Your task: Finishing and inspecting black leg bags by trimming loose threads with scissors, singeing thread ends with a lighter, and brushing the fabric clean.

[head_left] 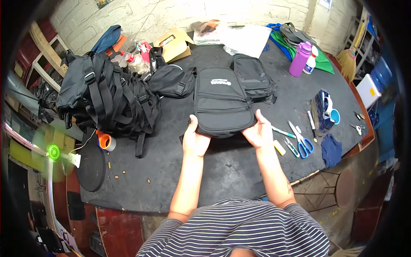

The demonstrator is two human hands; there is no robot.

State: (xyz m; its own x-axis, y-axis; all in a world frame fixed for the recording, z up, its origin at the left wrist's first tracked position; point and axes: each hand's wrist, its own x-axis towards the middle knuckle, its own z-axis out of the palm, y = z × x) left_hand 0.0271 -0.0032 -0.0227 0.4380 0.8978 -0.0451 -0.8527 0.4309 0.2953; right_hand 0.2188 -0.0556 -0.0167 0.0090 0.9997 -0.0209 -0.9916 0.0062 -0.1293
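Observation:
A flat black zippered bag (223, 100) with a small white print near its far end is held level in front of me. My left hand (195, 139) grips its near left corner, thumb on top and fingers hidden below. On the near right corner, my right hand (259, 132) holds it the same way. Just behind it lies a second black bag (253, 75) of similar shape. Left of it is a smaller black pouch (173, 81) with a buckle, beside a large heap of black strapped bags (107, 94).
Blue-handled scissors (303, 144), a marker and small cutters lie to the right, near a tape dispenser (324, 112) and a dark blue cloth (331, 150). A purple bottle (300, 59) stands farther back. An orange tape roll (106, 141) sits left; an open cardboard box (174, 44) is at the back.

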